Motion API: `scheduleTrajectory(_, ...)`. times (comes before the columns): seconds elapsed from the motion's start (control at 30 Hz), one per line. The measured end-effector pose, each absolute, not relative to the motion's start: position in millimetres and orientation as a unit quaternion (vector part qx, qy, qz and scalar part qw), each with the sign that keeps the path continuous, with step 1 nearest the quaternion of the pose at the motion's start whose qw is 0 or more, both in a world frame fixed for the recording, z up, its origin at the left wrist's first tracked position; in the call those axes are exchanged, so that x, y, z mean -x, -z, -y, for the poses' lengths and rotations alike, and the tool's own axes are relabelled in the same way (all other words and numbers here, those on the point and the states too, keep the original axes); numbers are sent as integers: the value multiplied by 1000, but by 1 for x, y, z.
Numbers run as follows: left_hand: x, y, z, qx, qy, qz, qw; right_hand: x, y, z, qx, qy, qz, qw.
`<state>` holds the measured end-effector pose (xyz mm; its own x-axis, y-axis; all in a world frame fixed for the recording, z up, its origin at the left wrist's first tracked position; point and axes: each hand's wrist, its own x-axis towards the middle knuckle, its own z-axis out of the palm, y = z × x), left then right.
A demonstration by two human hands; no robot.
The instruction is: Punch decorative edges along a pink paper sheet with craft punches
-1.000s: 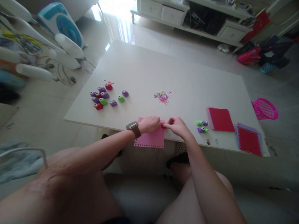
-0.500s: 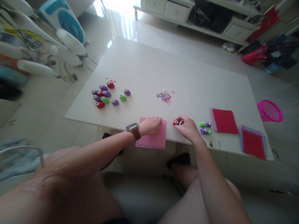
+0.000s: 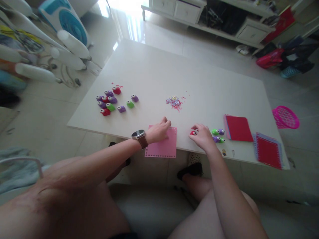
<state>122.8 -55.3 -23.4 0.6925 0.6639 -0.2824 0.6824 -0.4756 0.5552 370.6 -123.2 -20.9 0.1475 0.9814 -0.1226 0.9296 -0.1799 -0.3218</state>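
A pink sheet of paper with small shapes punched along its edges lies at the table's near edge, partly overhanging it. My left hand is over its upper part, fingers curled together near the top edge; whatever they hold, if anything, is hidden. To the right, my right hand has thumb and fingers around a small red craft punch, low over the tabletop. Close beside that hand stand several green and purple craft punches. A pile of punched paper bits lies beyond the sheet.
More craft punches cluster at the left of the white table. On the right are a red-topped paper stack and a second stack with punched edges. Two small stickers or cutouts lie near the front edge. A pink basket stands beyond.
My right hand has moved slightly right with the red craft punch, towards the other punches, and lowered it. My left hand has shifted; its fingers now reach up by the sheet's top edge.
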Motion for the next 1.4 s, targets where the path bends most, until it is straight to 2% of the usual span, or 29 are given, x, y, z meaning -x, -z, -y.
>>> scheduleTrajectory(0.2, -123, 30, 52, -859, 6, -389, 333, -358, 18, 119, 716, -187, 659, 132)
scheduleTrajectory(0.37, -120, 29, 49, -866, -10, -367, 339, -343, 7, 118, 699, -262, 649, 147)
scheduleTrajectory(0.7, -103, 32, 41, -871, -13, -364, 330, -314, 2, 117, 672, -325, 661, 80)
scheduleTrajectory(0.77, -101, 34, 40, -872, -17, -364, 328, -314, 5, 116, 680, -314, 658, 81)
scheduleTrajectory(0.93, -100, 31, 40, -871, -7, -368, 325, -319, 12, 113, 712, -219, 646, 169)
scheduleTrajectory(1.0, -100, 30, 40, -871, -2, -367, 327, -322, 14, 112, 715, -211, 642, 178)
scheduleTrajectory(1.13, -101, 25, 39, -874, 8, -358, 329, -329, 15, 114, 713, -186, 659, 150)
scheduleTrajectory(1.4, -116, 24, 36, -888, 10, -339, 310, -358, 12, 122, 731, -163, 662, 14)
